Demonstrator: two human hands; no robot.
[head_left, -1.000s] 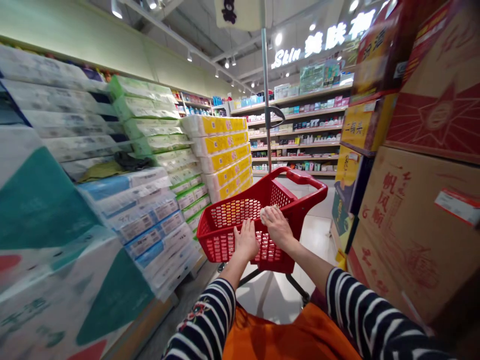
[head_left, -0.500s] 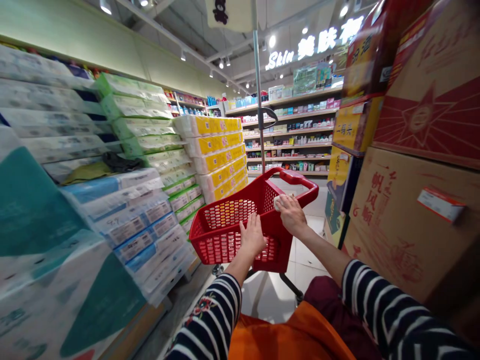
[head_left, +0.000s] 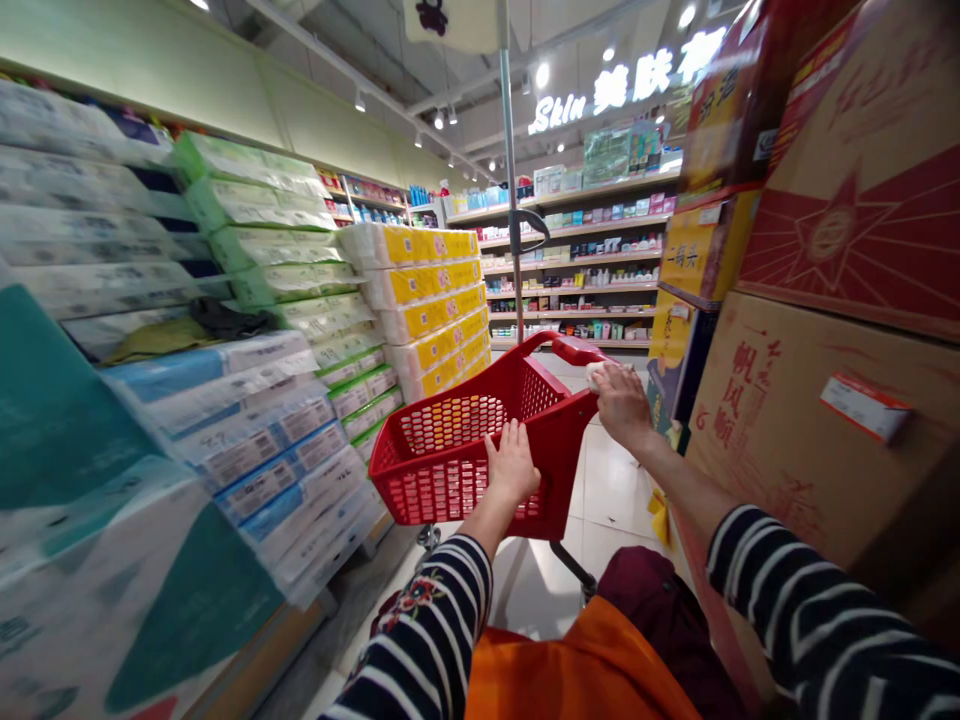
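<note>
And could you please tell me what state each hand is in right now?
Left hand: open, on the near side of the red shopping cart.
Right hand: closed over a white cloth at the cart's handle.

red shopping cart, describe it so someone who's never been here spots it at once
Find the aisle between the yellow-banded packs on the left and the brown cardboard box on the right. The shopping cart stands there, left hand on its near side, right hand by its handle. Its open, perforated red basket sets it apart from the closed packaging.
</note>
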